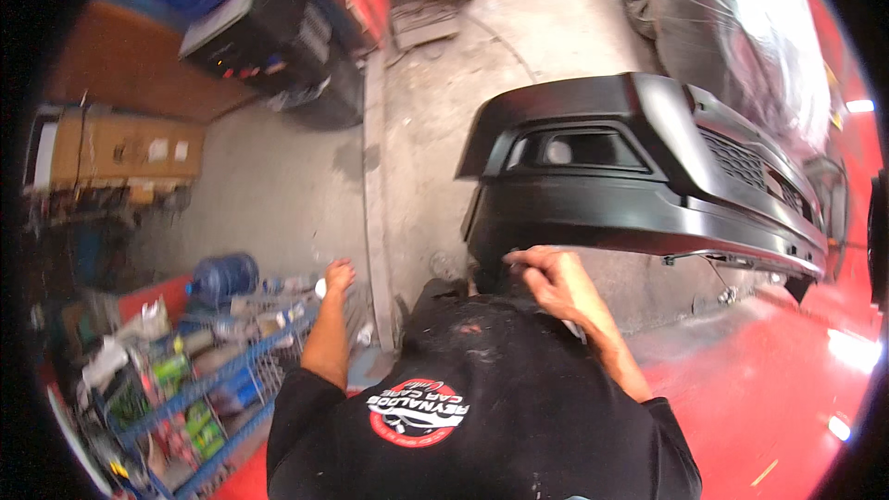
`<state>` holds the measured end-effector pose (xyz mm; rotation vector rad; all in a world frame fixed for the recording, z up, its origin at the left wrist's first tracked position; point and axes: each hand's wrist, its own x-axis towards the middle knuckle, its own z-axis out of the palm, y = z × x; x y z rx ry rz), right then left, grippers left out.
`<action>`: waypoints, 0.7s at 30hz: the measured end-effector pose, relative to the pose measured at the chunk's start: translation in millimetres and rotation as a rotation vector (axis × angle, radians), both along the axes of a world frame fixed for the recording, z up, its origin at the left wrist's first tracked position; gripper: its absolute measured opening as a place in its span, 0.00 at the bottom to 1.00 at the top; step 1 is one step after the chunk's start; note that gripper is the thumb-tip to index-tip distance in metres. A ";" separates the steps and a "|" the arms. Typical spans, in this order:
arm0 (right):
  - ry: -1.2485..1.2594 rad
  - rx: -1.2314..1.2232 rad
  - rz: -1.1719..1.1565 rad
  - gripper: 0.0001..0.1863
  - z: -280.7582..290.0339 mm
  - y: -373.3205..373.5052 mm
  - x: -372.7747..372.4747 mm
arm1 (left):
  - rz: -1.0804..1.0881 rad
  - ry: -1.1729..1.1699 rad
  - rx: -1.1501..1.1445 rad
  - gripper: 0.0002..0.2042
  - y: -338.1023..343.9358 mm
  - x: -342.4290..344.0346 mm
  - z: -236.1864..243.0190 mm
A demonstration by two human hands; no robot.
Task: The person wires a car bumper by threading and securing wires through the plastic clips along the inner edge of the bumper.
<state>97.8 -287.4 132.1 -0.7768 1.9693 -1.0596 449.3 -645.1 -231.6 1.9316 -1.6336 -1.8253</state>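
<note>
My left hand [340, 276] is out to the left, above the floor near a cluttered shelf rack [245, 352]. Its fingers look curled, and a small white thing [321, 289] shows at its edge; whether the hand holds it is unclear. In front of my body, my right hand [554, 282] has its fingers bent and drawn together by the near edge of a black car bumper [593, 208]. Something small and dark may be at the fingertips, too blurred to name. The bumper stands ahead to the right, with a framed opening and a mesh grille.
A plastic-wrapped car [741, 28] stands at the far right. Against the left wall are a black cabinet [264, 32] and a cardboard box [130, 148]. A blue water jug [222, 278] lies on the rack. A narrow raised strip [375, 185] crosses the concrete floor.
</note>
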 end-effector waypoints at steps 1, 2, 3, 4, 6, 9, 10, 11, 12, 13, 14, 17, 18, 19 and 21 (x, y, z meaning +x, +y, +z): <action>0.006 -0.044 -0.017 0.16 -9.8 -4.4 -2.3 | -0.041 0.008 -0.030 0.10 -17.3 -12.1 -6.9; -0.030 -0.070 -0.063 0.17 -25.1 -5.4 0.2 | -0.178 -0.094 0.010 0.09 -25.8 -34.0 -2.7; 0.016 -0.089 -0.026 0.18 -32.0 -12.4 -4.9 | -0.315 -0.184 0.016 0.08 -44.4 -70.5 6.3; -0.018 -0.050 -0.038 0.17 -26.5 -21.5 -7.1 | -0.235 -0.111 0.038 0.09 -34.7 -89.1 10.9; -0.125 -0.056 -0.077 0.17 -34.4 -40.1 -12.2 | -0.487 -0.203 -0.002 0.12 -21.2 -94.4 27.9; -0.196 -0.166 -0.228 0.18 -49.8 -59.1 -21.0 | -0.877 -0.359 -0.139 0.15 -28.3 -143.0 39.6; -0.233 -0.137 -0.298 0.17 -55.3 -60.9 -23.7 | -0.919 -0.375 -0.134 0.15 -41.5 -152.8 29.8; -0.271 -0.106 -0.365 0.17 -59.1 -61.4 -27.7 | -0.791 -0.378 0.058 0.15 -53.3 -165.2 17.0; -0.363 -0.036 -0.425 0.16 -52.9 -64.3 -35.4 | -0.656 -0.386 0.244 0.15 -69.3 -170.9 7.1; -0.256 -0.043 -0.451 0.15 -57.4 -67.1 -43.7 | -0.680 -0.381 0.242 0.15 -85.8 -194.2 4.6; -0.284 -0.079 -0.520 0.16 -62.5 -71.6 -46.4 | -0.803 -0.408 0.231 0.15 -102.1 -215.6 2.4; -0.261 -0.076 -0.682 0.14 -40.8 -99.7 -66.4 | -0.899 -0.381 0.100 0.14 -136.2 -284.5 5.7; -0.200 -0.089 -0.694 0.13 -30.7 -109.7 -71.4 | -0.901 -0.362 0.077 0.14 -147.3 -311.2 11.8; -0.131 -0.103 -0.707 0.12 -22.2 -118.2 -76.2 | -0.905 -0.334 0.050 0.15 -157.0 -339.3 17.8; -0.107 -0.064 -0.701 0.13 -10.3 -133.1 -83.8 | -0.974 -0.341 -0.004 0.17 -173.0 -392.3 22.4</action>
